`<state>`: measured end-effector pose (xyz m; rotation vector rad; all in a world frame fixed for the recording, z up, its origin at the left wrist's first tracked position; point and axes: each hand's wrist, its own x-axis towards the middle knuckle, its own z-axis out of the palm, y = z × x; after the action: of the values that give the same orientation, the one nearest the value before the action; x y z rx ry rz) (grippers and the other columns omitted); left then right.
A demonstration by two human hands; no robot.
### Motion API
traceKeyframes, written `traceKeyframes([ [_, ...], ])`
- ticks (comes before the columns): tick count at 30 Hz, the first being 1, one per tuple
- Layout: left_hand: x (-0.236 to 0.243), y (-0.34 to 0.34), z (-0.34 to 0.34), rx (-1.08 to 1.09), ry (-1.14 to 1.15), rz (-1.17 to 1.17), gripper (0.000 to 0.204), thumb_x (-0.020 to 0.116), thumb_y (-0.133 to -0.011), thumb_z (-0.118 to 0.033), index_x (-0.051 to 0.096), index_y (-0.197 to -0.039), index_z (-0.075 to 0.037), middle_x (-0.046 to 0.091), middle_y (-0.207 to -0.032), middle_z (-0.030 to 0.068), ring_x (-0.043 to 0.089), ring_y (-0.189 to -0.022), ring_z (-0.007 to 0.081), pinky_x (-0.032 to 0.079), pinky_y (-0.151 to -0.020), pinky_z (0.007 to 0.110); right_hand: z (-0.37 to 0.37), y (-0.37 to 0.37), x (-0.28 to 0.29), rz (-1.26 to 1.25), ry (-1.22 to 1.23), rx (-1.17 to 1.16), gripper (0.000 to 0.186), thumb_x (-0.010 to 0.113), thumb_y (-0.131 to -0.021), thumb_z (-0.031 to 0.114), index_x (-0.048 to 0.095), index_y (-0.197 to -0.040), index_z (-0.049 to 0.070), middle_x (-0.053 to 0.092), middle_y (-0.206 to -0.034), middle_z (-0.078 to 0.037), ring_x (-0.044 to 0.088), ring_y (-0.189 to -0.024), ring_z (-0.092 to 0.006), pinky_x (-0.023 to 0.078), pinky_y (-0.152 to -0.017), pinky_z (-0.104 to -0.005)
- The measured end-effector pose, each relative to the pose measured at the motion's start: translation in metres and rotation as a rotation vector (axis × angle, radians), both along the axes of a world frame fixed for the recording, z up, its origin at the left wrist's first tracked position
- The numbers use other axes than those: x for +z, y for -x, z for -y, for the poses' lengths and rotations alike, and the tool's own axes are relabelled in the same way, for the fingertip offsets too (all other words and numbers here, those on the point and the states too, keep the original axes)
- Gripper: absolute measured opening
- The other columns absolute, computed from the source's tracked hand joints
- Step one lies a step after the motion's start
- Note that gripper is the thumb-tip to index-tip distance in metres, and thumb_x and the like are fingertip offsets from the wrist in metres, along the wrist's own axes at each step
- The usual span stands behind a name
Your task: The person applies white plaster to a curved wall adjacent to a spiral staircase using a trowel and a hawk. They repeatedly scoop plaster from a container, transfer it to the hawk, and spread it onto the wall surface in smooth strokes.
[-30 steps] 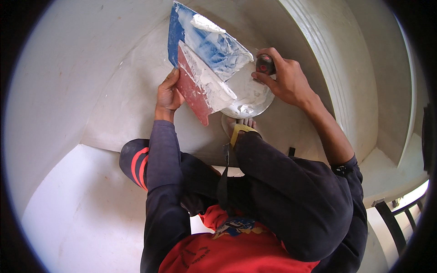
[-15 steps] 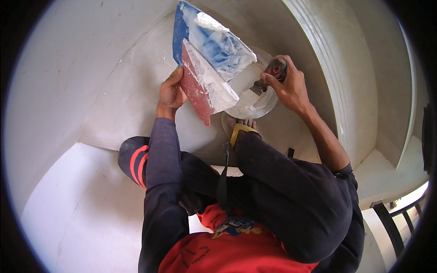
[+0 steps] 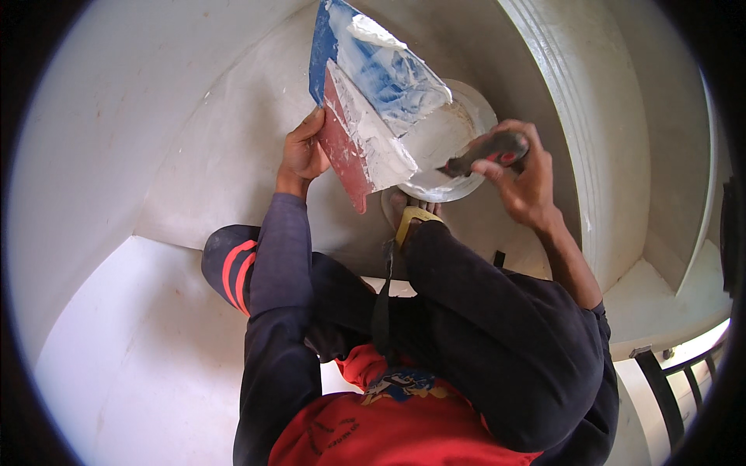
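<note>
My left hand (image 3: 303,147) is closed on the red spreader (image 3: 342,151) and blue spreader (image 3: 377,74), held overlapping, red in front, both smeared with thick white paste. To the right, my right hand (image 3: 528,182) grips a putty knife (image 3: 497,151) by its dark handle with red patches. Its blade, blurred, angles down to the left over a round pale container (image 3: 482,105) that has white paste inside. The spreaders partly cover the container's left side. My foot, with a yellow strap (image 3: 416,220) across it, lies just below the container.
Curved pale walls (image 3: 93,155) surround me on a step-like floor (image 3: 124,326). A grooved moulding (image 3: 590,132) runs down the right side. A black metal railing (image 3: 668,388) stands at lower right. My folded legs (image 3: 497,342), in dark trousers, fill the lower middle.
My right hand has shifted right and down with the putty knife, whose handle now tilts more sideways. My left hand and both spreaders have moved slightly right and up, uncovering more of the container's rim.
</note>
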<state>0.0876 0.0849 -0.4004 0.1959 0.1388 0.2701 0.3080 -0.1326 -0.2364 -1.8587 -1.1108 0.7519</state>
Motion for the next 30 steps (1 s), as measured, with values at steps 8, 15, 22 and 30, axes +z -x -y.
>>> traceKeyframes([
  [8, -0.003, 0.001, -0.001, -0.017, 0.043, 0.054, 0.045, 0.04, -0.098, -0.026, 0.037, -0.137, -0.003, 0.047, -0.134, 0.0142, 0.047, -0.123, 0.0275, 0.035, -0.106, 0.043, 0.017, 0.025, -0.021, 0.097, -0.069, 0.097, 0.044, 0.073, -0.076, 0.006, 0.045, -0.109, 0.005, 0.067, -0.095, -0.014, 0.069, -0.082, -0.0272, 0.055, -0.07, -0.0362],
  [15, 0.005, -0.001, 0.0, -0.018, 0.045, 0.014, 0.045, 0.039, -0.098, -0.025, 0.037, -0.136, -0.001, 0.048, -0.134, 0.0148, 0.048, -0.122, 0.0277, 0.036, -0.105, 0.043, 0.015, 0.045, -0.044, 0.345, -0.086, 0.066, 0.044, 0.078, -0.072, 0.013, 0.052, -0.107, 0.007, 0.066, -0.093, -0.013, 0.069, -0.076, -0.0286, 0.055, -0.064, -0.0362],
  [22, -0.004, 0.004, 0.001, 0.004, 0.013, -0.041, 0.046, 0.04, -0.098, -0.026, 0.037, -0.136, -0.001, 0.049, -0.133, 0.0146, 0.049, -0.121, 0.0274, 0.037, -0.104, 0.042, 0.004, 0.042, -0.039, 0.126, -0.156, -0.278, 0.045, 0.077, -0.075, 0.014, 0.048, -0.108, 0.005, 0.067, -0.089, -0.014, 0.069, -0.082, -0.0215, 0.054, -0.068, -0.0338],
  [30, -0.009, 0.005, -0.007, 0.029, -0.058, -0.218, 0.05, 0.037, -0.098, -0.032, 0.031, -0.142, -0.011, 0.037, -0.142, 0.0145, 0.03, -0.133, 0.0389, 0.029, -0.104, 0.063, -0.014, 0.046, -0.046, 0.16, -0.124, -0.481, 0.046, 0.075, -0.079, 0.017, 0.044, -0.109, -0.001, 0.066, -0.08, -0.013, 0.066, -0.074, -0.0182, 0.052, -0.066, -0.0291],
])
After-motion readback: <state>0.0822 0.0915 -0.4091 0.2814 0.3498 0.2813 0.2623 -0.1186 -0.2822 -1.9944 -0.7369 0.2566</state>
